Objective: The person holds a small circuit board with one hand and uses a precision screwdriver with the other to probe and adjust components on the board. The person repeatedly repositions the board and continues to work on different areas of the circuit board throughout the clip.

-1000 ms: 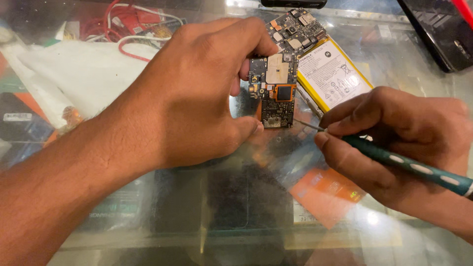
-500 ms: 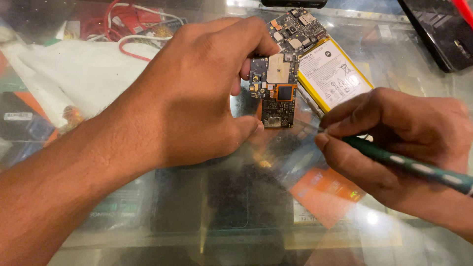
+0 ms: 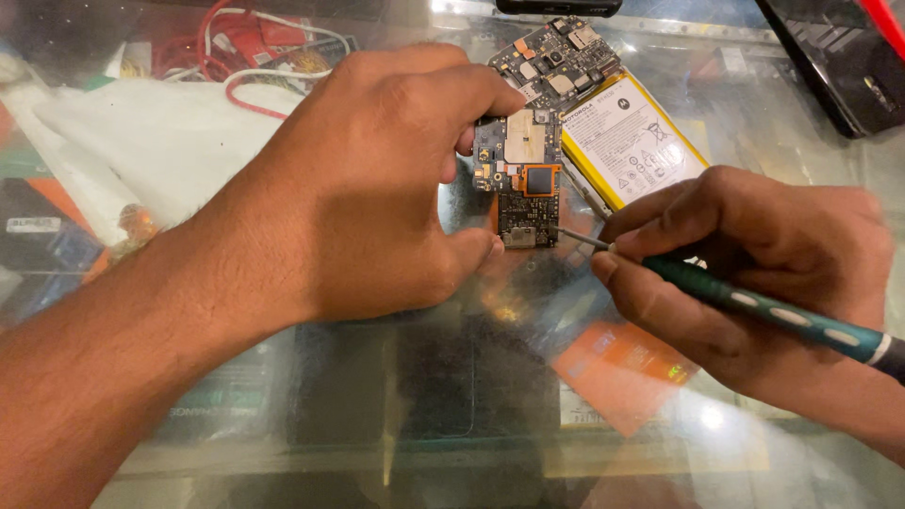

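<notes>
My left hand [image 3: 377, 179] pinches a small phone circuit board [image 3: 523, 184] between thumb and fingers, holding it just above the glass counter. The board carries a metal shield and a dark chip in an orange frame. My right hand [image 3: 754, 264] grips a teal-handled screwdriver [image 3: 773, 311], and its thin metal tip touches the board's lower right edge. A yellow-edged flat battery [image 3: 632, 146] lies right beside the board, with a second circuit board [image 3: 556, 57] behind it.
The glass counter [image 3: 452, 396] shows boxes and an orange card [image 3: 622, 372] under it. Red and white cables [image 3: 245, 57] and a white cloth [image 3: 141, 132] lie at the far left. A dark device [image 3: 839, 57] sits at the far right.
My right hand has edged slightly left, bringing the screwdriver tip closer against the board. My left hand and the board have barely moved.
</notes>
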